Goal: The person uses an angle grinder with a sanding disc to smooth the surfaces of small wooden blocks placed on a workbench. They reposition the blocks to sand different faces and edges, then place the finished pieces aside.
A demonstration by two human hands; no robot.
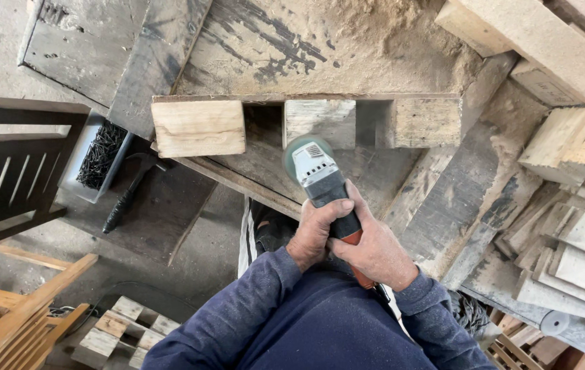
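1. Grinder [321, 179] sits at the middle of the view, its round grey head turned toward the middle block [320, 123] of a wooden pallet [306, 98], touching or just short of it; I cannot tell which.
2. Left hand [314, 229] is clenched round the grinder's dark body, just behind the grey head.
3. Right hand [376, 250] is clenched round the grinder's rear, where an orange part shows under the palm.
4. Both hands touch each other on the grinder, and blue sleeves [251, 315] run back from them toward the bottom edge.
5. Beside the middle block, the pallet carries a pale block [198, 128] to the left of the grinder and a greyer block [424, 122] to its right, all three under one thin top board.
6. Sawdust [374, 27] lies heaped on the worn boards beyond the pallet, far from the grinder.
7. Left of the grinder, well apart, a hammer [129, 192] lies on a dark board, its head near a tray of dark nails [100, 154].
8. Right of the grinder, loose planks and cut blocks [566, 226] are stacked in a jumble.
9. Lower left of the grinder, a small pallet [117, 332] lies on the floor, with a wooden chair frame [11, 308] at the edge.
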